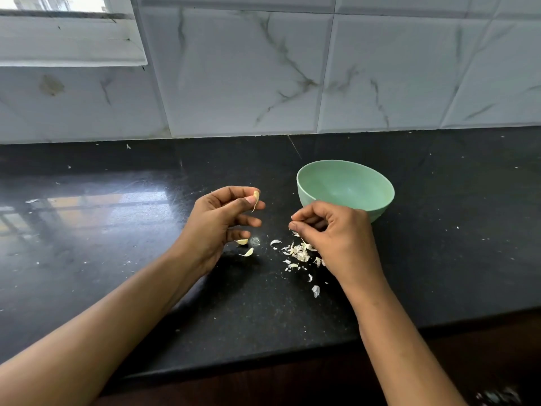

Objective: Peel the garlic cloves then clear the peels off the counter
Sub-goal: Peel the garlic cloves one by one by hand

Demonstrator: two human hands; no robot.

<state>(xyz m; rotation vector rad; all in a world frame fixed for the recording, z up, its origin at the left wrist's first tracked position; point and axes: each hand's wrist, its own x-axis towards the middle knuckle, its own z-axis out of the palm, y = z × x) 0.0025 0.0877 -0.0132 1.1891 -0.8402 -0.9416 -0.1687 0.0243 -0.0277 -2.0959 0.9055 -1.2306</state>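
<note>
My left hand (218, 222) hovers over the black counter (117, 259) and pinches a small garlic clove (256, 197) between thumb and forefinger. My right hand (333, 232) is curled beside it, fingertips pressed together on a thin bit of peel (292, 218). Under the right hand lies a pile of white garlic peels (298, 253). A loose clove (242, 242) and a curved peel (247, 253) lie just below the left hand's fingers. A green bowl (345, 189) stands behind the right hand; its visible inside looks empty.
A white marbled tile wall (292, 68) rises behind the counter, with a window sill (70, 39) at the top left. The counter's front edge (263, 358) runs below my forearms. Stray peel flecks (315, 290) dot the counter.
</note>
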